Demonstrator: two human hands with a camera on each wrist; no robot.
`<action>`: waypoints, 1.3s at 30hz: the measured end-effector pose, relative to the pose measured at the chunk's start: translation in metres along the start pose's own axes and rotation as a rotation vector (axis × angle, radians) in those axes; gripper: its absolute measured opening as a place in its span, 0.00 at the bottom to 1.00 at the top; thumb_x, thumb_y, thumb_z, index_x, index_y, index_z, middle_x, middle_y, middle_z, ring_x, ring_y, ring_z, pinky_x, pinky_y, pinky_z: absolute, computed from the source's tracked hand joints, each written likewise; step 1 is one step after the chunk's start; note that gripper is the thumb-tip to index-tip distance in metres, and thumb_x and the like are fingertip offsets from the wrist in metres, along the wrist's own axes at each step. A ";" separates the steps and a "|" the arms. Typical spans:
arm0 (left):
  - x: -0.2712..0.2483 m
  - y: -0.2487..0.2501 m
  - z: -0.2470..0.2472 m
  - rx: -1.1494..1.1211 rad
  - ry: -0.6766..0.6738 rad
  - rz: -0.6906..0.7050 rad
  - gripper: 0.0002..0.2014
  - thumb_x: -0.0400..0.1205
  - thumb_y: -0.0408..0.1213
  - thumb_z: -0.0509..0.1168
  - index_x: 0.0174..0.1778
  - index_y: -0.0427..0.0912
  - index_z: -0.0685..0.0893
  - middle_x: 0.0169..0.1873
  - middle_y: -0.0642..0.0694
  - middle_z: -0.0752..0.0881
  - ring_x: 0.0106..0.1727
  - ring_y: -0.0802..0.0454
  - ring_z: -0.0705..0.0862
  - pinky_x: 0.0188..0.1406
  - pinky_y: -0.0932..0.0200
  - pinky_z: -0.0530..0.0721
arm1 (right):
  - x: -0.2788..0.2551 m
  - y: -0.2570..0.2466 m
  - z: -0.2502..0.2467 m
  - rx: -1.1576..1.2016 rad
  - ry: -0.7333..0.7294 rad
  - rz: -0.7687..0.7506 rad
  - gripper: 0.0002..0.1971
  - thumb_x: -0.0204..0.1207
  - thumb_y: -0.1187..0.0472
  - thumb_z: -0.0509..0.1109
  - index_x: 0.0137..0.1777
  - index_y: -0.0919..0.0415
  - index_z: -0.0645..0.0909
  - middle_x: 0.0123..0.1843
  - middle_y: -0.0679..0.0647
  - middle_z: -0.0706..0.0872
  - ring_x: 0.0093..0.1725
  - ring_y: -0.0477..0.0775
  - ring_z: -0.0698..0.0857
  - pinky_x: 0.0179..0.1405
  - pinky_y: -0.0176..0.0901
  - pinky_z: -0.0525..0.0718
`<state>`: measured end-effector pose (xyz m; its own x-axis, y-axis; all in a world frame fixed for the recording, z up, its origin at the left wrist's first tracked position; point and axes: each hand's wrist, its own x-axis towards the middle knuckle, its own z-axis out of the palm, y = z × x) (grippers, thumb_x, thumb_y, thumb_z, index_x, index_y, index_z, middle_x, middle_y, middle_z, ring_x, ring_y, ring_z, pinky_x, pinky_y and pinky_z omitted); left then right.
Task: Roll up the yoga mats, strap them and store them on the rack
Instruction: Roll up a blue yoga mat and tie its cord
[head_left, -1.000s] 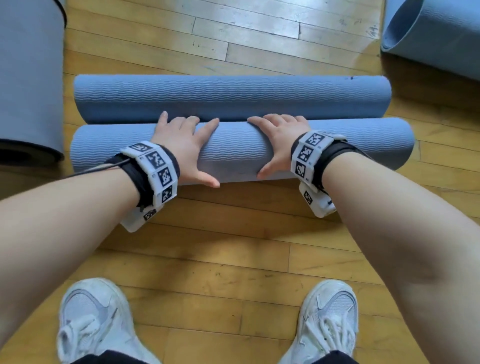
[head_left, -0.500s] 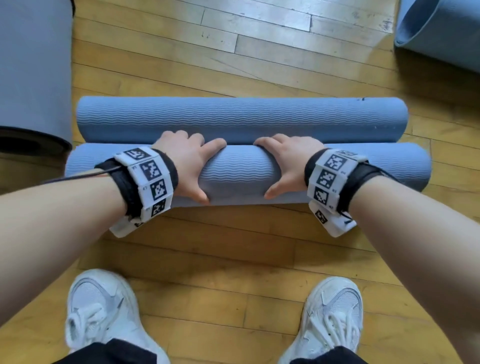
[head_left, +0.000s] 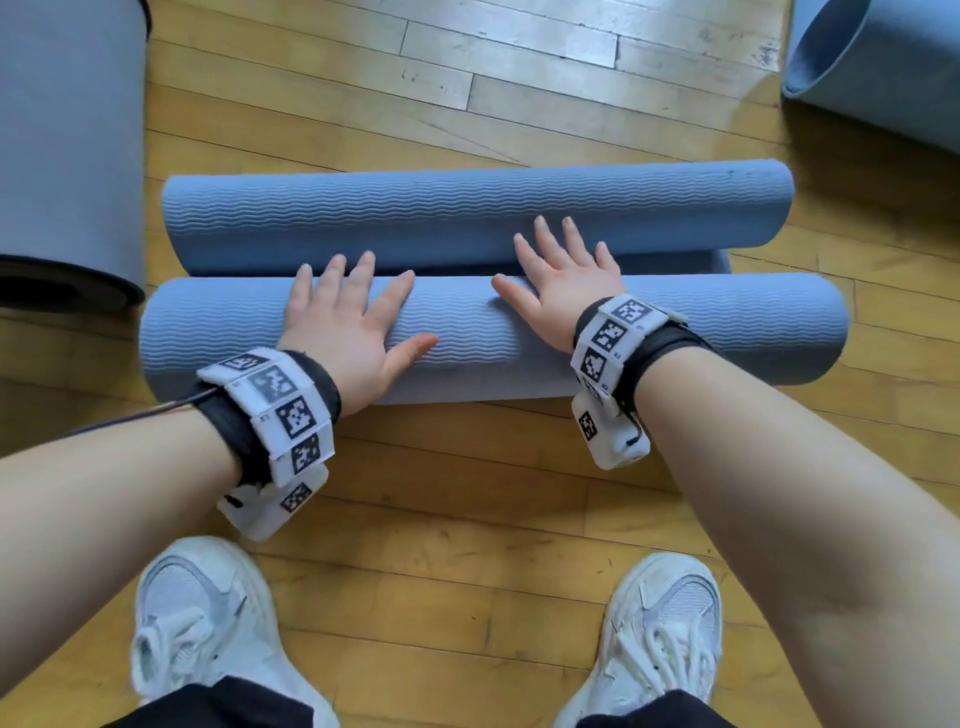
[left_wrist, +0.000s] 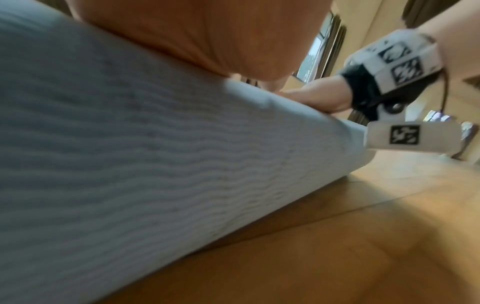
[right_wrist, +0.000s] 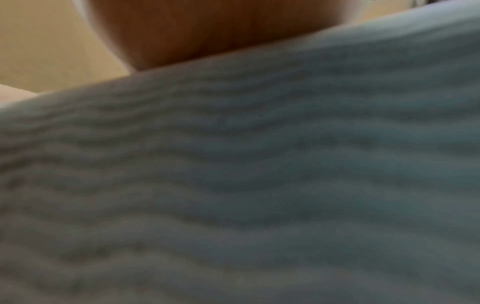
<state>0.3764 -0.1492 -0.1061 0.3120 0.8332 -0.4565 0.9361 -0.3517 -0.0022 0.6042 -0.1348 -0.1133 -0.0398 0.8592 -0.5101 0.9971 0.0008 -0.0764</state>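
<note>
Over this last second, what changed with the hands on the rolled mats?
Both hands went from curled round the near blue rolled foam mat to flat: the left hand lies flat on it, and the right hand reaches forward onto the far blue rolled mat. Both rolls lie side by side as before.

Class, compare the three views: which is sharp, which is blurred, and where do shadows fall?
Head view: sharp, with both rolls' ribbing crisp and shadow beneath the near roll. Left wrist view: soft, the mat smeared, the right hand recognisable. Right wrist view: blurriest, the mat dim and filling the frame.
</note>
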 end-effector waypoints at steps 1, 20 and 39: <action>0.005 0.000 -0.001 0.002 -0.007 -0.007 0.48 0.65 0.71 0.22 0.84 0.58 0.41 0.85 0.44 0.44 0.84 0.41 0.43 0.81 0.39 0.41 | 0.003 0.000 -0.001 -0.002 0.001 0.008 0.36 0.81 0.32 0.38 0.86 0.48 0.43 0.86 0.47 0.37 0.85 0.54 0.35 0.82 0.62 0.40; 0.059 -0.016 -0.027 -0.063 -0.117 0.019 0.62 0.51 0.84 0.37 0.83 0.58 0.51 0.83 0.39 0.37 0.84 0.38 0.38 0.81 0.35 0.43 | 0.007 -0.003 -0.007 0.023 -0.016 0.023 0.32 0.83 0.35 0.39 0.85 0.46 0.50 0.87 0.47 0.48 0.85 0.53 0.47 0.82 0.57 0.49; 0.078 -0.009 -0.033 -0.030 -0.139 0.084 0.64 0.51 0.87 0.43 0.84 0.56 0.44 0.83 0.40 0.53 0.82 0.35 0.52 0.77 0.34 0.58 | 0.033 0.003 -0.021 0.098 -0.025 0.017 0.35 0.84 0.35 0.40 0.86 0.50 0.43 0.86 0.48 0.33 0.85 0.50 0.41 0.83 0.59 0.48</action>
<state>0.3973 -0.0671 -0.1121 0.3662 0.7335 -0.5727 0.9126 -0.4035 0.0668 0.6068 -0.0961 -0.1123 -0.0258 0.8455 -0.5334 0.9865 -0.0647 -0.1503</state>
